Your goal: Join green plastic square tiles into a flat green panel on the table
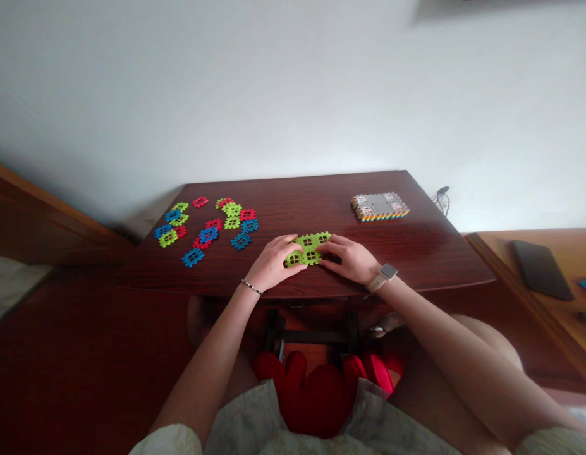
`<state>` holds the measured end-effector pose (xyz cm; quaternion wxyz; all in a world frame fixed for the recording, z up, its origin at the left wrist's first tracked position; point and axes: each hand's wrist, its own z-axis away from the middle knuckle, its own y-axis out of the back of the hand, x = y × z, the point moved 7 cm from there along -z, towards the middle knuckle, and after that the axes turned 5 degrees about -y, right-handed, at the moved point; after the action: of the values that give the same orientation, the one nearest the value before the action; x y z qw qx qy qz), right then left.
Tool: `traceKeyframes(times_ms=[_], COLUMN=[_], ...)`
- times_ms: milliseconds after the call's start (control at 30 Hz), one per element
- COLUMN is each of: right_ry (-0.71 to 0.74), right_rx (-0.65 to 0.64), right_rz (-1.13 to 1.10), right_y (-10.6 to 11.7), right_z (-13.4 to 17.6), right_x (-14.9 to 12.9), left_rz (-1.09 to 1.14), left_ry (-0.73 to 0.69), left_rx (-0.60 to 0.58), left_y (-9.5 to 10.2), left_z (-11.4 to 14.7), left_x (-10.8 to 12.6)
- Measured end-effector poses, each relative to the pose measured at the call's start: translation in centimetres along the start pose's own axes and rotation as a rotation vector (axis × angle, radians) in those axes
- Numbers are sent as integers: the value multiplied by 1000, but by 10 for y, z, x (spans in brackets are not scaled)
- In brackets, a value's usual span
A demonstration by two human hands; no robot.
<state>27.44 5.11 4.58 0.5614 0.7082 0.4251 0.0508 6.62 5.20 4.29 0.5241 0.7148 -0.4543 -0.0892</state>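
Observation:
A flat panel of joined lime-green interlocking tiles (308,248), with window-like openings, lies near the table's front edge. My left hand (276,258) grips its left side, thumb at the near edge and fingers curled over the top. On the right side, my right hand (347,256) holds the same panel with thumb and fingers bent around its edge. Parts of the panel are hidden under the fingers of both hands.
Loose red, blue and green tiles (208,234) lie scattered on the left of the dark wooden table (293,199). At the back right rests a stack of joined tiles (380,206), grey on top. A black flat object (542,268) sits on the side surface, with a cable (442,199) behind.

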Motion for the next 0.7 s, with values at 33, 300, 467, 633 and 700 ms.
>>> traceKeyframes(times_ms=[33, 300, 467, 633, 700], right_ry=[-1, -8, -11, 0, -1], right_rx=[-2, -10, -20, -38, -39], right_rz=[0, -5, -13, -5, -8], right_y=[0, -2, -2, -4, -5], right_z=[0, 1, 1, 1, 1], right_x=[0, 2, 2, 2, 3], left_rz=[1, -1, -10, -48, -55], left_ry=[2, -1, 1, -13, -13], left_rx=[-1, -6, -18, -35, -39], left_y=[0, 0, 0, -3, -3], left_z=[0, 0, 0, 1, 2], left_x=[0, 1, 1, 1, 1])
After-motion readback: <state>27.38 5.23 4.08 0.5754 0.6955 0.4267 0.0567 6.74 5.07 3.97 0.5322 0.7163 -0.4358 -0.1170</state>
